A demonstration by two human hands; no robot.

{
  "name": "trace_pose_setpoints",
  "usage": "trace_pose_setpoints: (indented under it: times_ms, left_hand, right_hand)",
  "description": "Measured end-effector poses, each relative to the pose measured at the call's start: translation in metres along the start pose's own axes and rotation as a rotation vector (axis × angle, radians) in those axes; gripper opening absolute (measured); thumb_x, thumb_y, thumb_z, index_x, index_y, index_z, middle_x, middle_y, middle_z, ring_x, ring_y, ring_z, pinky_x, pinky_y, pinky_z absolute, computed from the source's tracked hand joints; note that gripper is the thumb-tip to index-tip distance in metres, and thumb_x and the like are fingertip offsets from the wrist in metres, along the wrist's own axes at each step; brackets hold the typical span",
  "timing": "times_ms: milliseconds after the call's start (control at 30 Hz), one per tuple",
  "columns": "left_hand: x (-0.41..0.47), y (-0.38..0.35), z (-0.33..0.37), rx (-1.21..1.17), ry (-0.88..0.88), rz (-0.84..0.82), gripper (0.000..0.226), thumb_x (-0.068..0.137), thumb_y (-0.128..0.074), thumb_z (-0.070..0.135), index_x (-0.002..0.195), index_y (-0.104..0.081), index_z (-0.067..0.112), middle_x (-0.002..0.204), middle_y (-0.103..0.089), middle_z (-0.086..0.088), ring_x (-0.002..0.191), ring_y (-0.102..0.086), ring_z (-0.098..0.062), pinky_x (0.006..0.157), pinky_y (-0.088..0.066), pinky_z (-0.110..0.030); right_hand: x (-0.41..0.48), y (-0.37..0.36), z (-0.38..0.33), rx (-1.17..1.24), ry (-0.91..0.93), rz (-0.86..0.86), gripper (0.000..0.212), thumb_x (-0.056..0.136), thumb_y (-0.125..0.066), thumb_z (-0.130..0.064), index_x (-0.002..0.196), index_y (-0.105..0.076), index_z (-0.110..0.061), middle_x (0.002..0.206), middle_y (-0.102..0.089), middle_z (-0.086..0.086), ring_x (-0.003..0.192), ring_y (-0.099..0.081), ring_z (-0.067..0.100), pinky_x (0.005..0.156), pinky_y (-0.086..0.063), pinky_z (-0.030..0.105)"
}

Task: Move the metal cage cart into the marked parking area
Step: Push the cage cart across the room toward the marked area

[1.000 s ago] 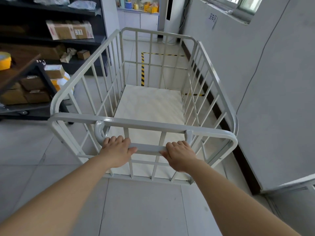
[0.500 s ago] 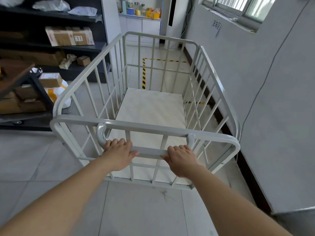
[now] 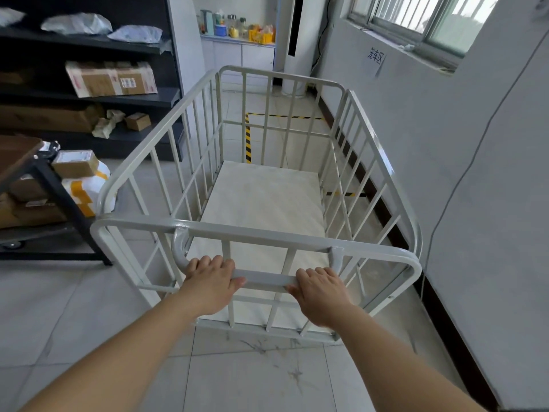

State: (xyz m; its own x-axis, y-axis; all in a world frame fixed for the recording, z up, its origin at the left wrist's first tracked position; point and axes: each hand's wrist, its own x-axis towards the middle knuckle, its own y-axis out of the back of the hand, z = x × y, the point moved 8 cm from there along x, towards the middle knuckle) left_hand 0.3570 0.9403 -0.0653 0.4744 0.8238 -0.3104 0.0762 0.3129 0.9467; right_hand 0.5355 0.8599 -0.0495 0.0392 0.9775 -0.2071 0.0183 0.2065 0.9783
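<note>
The white metal cage cart (image 3: pixel 267 234) stands on the grey tiled floor (image 3: pixel 252 376), right side close along the white wall (image 3: pixel 445 173) and left side facing the black shelving unit (image 3: pixel 133 98). Its long axis runs straight away from the person. The far end points at the yellow-and-black striped floor tape (image 3: pixel 248 141), which shows through the far and right-side bars; how far the cart sits inside the marked outline cannot be told. Both arms reach forward, nearly straight, to the near end. The left hand (image 3: pixel 211 285) and right hand (image 3: pixel 319 295) lie palm down on the flat grey handle bar (image 3: pixel 264 281) below the top rail. Each grip is clamped on the bar, fingers curled over its far edge. The left hand sits by the bar's curved left end, the right hand by its right upright.
</note>
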Motion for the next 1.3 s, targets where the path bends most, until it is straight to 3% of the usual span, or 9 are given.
trace_pose_setpoints:
  times_ms: [267,400,467,700,800,867,1067,1200,1300]
  left_hand:
    - [0.042,0.017,-0.029,0.023,-0.021,-0.034,0.046,0.098,-0.018,0.053,0.117,-0.042,0.020,0.121,-0.046,-0.003,0.117,-0.038,-0.024,0.098,-0.024,-0.039]
    - [0.060,0.025,-0.038,0.031,-0.018,-0.032,0.045,0.099,-0.020,0.052,0.118,-0.043,0.018,0.122,-0.046,-0.003,0.117,-0.038,-0.024,0.098,-0.023,-0.038]
    - [0.070,0.029,-0.043,0.030,-0.020,-0.034,0.045,0.099,-0.020,0.052,0.118,-0.043,0.019,0.121,-0.046,-0.003,0.117,-0.038,-0.024,0.099,-0.023,-0.038]
    - [0.113,0.043,-0.064,0.043,-0.025,-0.028,0.046,0.098,-0.021,0.053,0.121,-0.043,0.020,0.123,-0.047,-0.002,0.117,-0.038,-0.023,0.101,-0.022,-0.037]
    - [0.134,0.050,-0.070,0.042,-0.027,-0.029,0.045,0.098,-0.020,0.053,0.121,-0.042,0.021,0.123,-0.047,-0.001,0.117,-0.038,-0.023,0.101,-0.022,-0.037]
    - [0.150,0.055,-0.073,0.040,-0.028,-0.034,0.045,0.098,-0.020,0.053,0.122,-0.042,0.021,0.124,-0.046,-0.001,0.117,-0.038,-0.023,0.102,-0.022,-0.037]
    - [0.198,0.073,-0.081,0.042,-0.034,-0.044,0.044,0.098,-0.019,0.052,0.119,-0.042,0.021,0.123,-0.047,0.000,0.117,-0.038,-0.022,0.103,-0.022,-0.038]
    - [0.230,0.084,-0.085,0.025,-0.040,-0.049,0.043,0.098,-0.020,0.052,0.120,-0.042,0.022,0.124,-0.046,0.000,0.117,-0.038,-0.022,0.105,-0.021,-0.040]
    - [0.253,0.092,-0.089,0.017,-0.034,-0.054,0.044,0.098,-0.020,0.052,0.122,-0.041,0.021,0.125,-0.046,-0.001,0.118,-0.038,-0.023,0.106,-0.021,-0.040]
  right_hand:
    - [0.049,0.012,-0.009,0.015,0.008,0.030,0.047,0.098,-0.016,-0.054,0.100,-0.048,-0.020,0.091,-0.053,-0.002,0.092,-0.051,0.021,0.097,-0.033,0.034]
    - [0.068,0.024,-0.014,0.046,0.026,0.099,0.081,0.073,0.017,-0.064,0.099,-0.047,-0.020,0.095,-0.057,0.000,0.094,-0.051,0.023,0.095,-0.033,0.034]
    - [0.079,0.026,-0.013,0.073,0.018,0.116,0.087,0.066,0.021,-0.064,0.099,-0.047,-0.020,0.097,-0.058,0.001,0.095,-0.052,0.023,0.095,-0.033,0.035]
    - [0.124,0.034,-0.011,0.079,0.013,0.107,0.086,0.070,0.017,-0.065,0.100,-0.048,-0.018,0.101,-0.059,0.003,0.099,-0.052,0.025,0.095,-0.033,0.036]
    - [0.148,0.032,-0.004,0.054,-0.002,0.062,0.061,0.091,-0.005,-0.060,0.102,-0.048,-0.018,0.102,-0.059,0.004,0.100,-0.052,0.026,0.096,-0.032,0.036]
    - [0.163,0.034,-0.001,0.054,-0.002,0.061,0.057,0.092,-0.009,-0.057,0.102,-0.048,-0.018,0.102,-0.059,0.004,0.100,-0.052,0.026,0.096,-0.032,0.036]
    - [0.210,0.050,0.014,0.071,-0.006,0.101,0.091,0.071,0.019,-0.070,0.102,-0.049,-0.018,0.102,-0.060,0.005,0.098,-0.052,0.026,0.094,-0.032,0.036]
    - [0.243,0.055,0.026,0.078,-0.031,0.087,0.073,0.086,0.003,-0.064,0.105,-0.050,-0.017,0.103,-0.059,0.005,0.099,-0.052,0.026,0.096,-0.032,0.037]
    - [0.265,0.061,0.032,0.077,-0.026,0.078,0.087,0.073,0.014,-0.067,0.105,-0.050,-0.018,0.104,-0.060,0.005,0.099,-0.052,0.025,0.096,-0.032,0.037]
